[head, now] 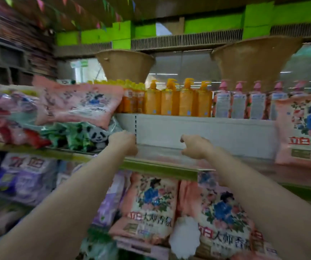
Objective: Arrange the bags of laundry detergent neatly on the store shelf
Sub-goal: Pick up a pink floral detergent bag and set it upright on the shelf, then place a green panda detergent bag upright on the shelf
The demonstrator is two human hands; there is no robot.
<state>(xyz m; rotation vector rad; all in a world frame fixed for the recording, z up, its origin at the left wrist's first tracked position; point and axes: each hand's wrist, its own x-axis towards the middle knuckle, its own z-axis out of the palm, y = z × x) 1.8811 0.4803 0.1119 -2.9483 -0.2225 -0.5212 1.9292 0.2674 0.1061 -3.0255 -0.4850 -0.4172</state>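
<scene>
Bags of laundry detergent crowd the left end of the middle shelf [160,167]: a pink floral bag [79,104] lies flat and tilted on top of a loose heap, with a green panda-print bag [87,136] slumped beneath it, so this pile looks like the part that wants tidying. Just right of the panda bag the left hand [123,143] sits at the shelf edge, fingers curled; blur hides whether they pinch anything, though it seems to hold nothing. Between the hands the shelf is bare back to its white rear panel, probably cleared so bags can be stood in a row. The right hand [195,147] hangs over that gap, fingers loosely bent and apart, gripping nothing, as if ready to take a bag. At the far right an upright pink bag [302,130] stands facing out, a fair model for the rest. Above, orange pump bottles [177,100] and pink-capped bottles [248,102] line the top shelf; below, more floral bags [151,205] fill the lower shelf.
</scene>
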